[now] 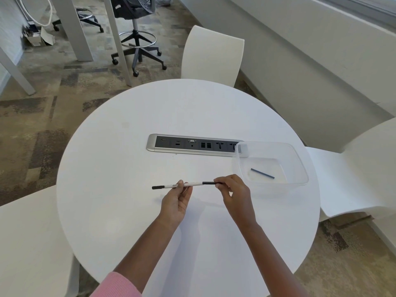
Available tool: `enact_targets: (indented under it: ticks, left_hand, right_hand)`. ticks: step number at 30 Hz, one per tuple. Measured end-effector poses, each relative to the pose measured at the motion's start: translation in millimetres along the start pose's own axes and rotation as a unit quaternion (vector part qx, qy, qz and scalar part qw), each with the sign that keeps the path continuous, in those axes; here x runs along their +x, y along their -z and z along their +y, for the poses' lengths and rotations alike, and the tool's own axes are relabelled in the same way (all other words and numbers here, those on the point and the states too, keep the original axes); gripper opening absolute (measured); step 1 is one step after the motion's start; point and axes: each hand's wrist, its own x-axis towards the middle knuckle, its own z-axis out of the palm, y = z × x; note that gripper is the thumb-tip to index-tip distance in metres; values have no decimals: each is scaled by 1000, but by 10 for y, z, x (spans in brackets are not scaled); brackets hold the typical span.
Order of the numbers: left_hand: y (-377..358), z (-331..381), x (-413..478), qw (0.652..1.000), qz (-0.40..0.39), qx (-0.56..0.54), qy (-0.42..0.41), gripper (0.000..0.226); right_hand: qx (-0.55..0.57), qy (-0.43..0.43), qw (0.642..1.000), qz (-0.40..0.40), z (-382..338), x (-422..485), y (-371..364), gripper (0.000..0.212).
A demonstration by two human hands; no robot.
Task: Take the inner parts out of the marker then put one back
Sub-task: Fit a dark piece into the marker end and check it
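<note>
Closest to the camera there's a pink sleeve [116, 285] on the left arm, and both bare forearms reach out over a round white table [128, 211]. The marker [188, 185] is held up off the table between the two hands, pretty much level and running left to right. The left hand [176, 202] is palm up with its fingertips curled round the white barrel near the middle. The right hand [233, 189] pinches the black piece at the marker's right end between thumb and fingers. The other end has a black cap [156, 187] sticking out past the left hand. Can't tell if that black piece on the right is seated in the barrel or partly out.

Just right of the right hand sits a clear tub [300, 159], and there's one thin dark rod [262, 173] lying flat on its bottom at a slant. The tub's far left corner overlaps the end of a socket strip [192, 145] set into the middle of the table.

Past that, white chairs: one near left [32, 243], one on the right [353, 168], one across [212, 54]. Further back, a dark stool [137, 39] on patchy carpet.
</note>
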Motion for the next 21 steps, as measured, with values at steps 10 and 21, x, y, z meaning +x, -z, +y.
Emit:
enact_targets:
  ticks: [10,21]
  left_hand:
    - [-33,-2,-4,1000,-17,14,2,11]
    - [-36,-15,-8,999,-17,-19,22,11]
  right_hand:
    - [101,-133,986,-17,37,42,-5,17]
    - [123,-147,981,-8,28,33,8,17]
